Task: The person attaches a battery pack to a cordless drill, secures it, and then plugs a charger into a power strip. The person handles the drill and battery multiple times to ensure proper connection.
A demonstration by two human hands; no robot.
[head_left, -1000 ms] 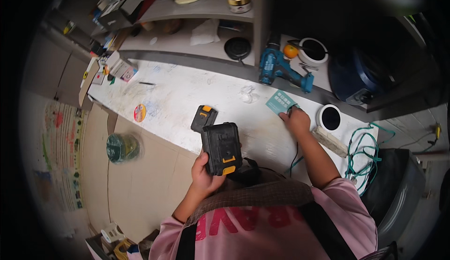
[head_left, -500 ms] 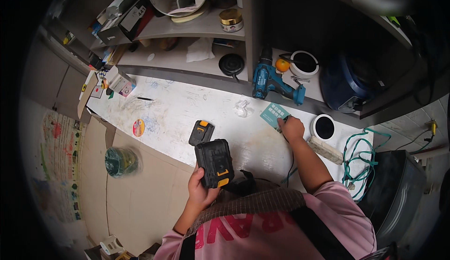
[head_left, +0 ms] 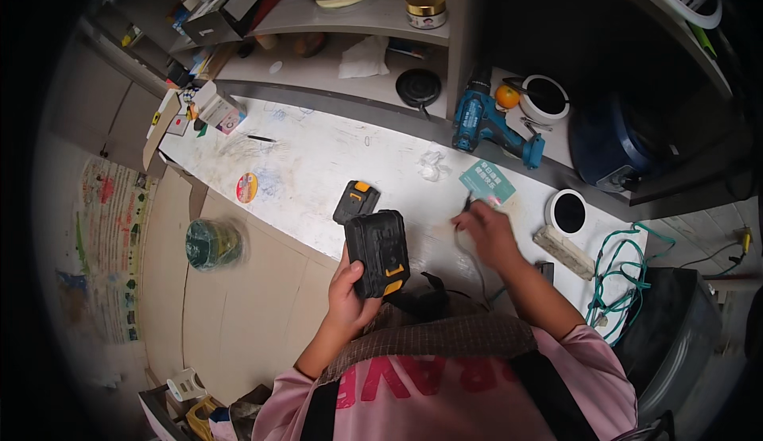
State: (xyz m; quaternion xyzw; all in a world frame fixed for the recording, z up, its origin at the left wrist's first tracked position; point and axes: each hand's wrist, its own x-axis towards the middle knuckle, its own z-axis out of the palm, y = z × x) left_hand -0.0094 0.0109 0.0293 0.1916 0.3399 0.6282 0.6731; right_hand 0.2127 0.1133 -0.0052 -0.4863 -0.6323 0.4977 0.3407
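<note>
My left hand (head_left: 350, 292) is wrapped round the side of a black power tool battery (head_left: 377, 254) with yellow latches, holding it up over the table's near edge. Just beyond it a second, smaller-looking battery (head_left: 357, 201) lies on the white tabletop, partly covered by the first. Above the table to the right, my right hand (head_left: 494, 236) pinches the end of a thin cable (head_left: 479, 270), which hangs from the fingers toward my body. A small dark tip pokes out past the fingertips; its shape is too blurred to tell. A teal card (head_left: 487, 182) lies just beyond this hand.
A blue cordless drill (head_left: 491, 127) lies at the back beside an orange (head_left: 506, 96) and a white tape roll (head_left: 545, 99). Another roll (head_left: 566, 211), a power strip (head_left: 563, 252) and coiled green cable (head_left: 620, 290) are on the right. Crumpled tissue (head_left: 433, 166) sits mid-table.
My right hand has drawn back from the teal card toward me, bringing the cable's end with it. The left hand keeps hold of the battery. The whole view has shifted slightly.
</note>
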